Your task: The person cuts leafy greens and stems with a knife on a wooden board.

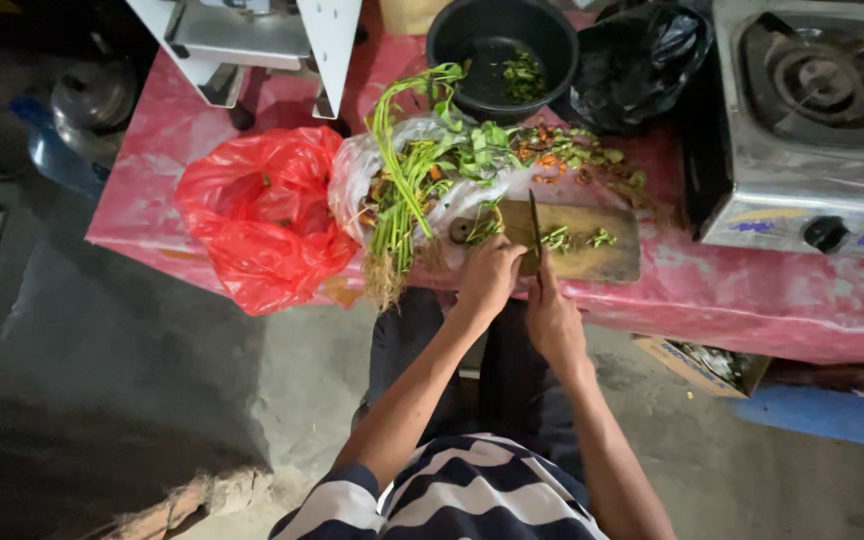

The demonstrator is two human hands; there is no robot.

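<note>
Fingers of the right hand (552, 318) are wrapped round a dark-bladed knife (535, 235), held upright over the brown wooden cutting board (607, 258); the left hand (489, 275) is curled, pressing green stems (485, 225) onto the board's left end.

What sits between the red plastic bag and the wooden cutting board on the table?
In the head view, a clear plastic bag with long green stems lying across it sits between the red plastic bag and the wooden cutting board.

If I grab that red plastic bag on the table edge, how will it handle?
The red plastic bag looks thin and crumpled, so probably floppy and light. It droops over the table edge, so a push might slide it off.
</note>
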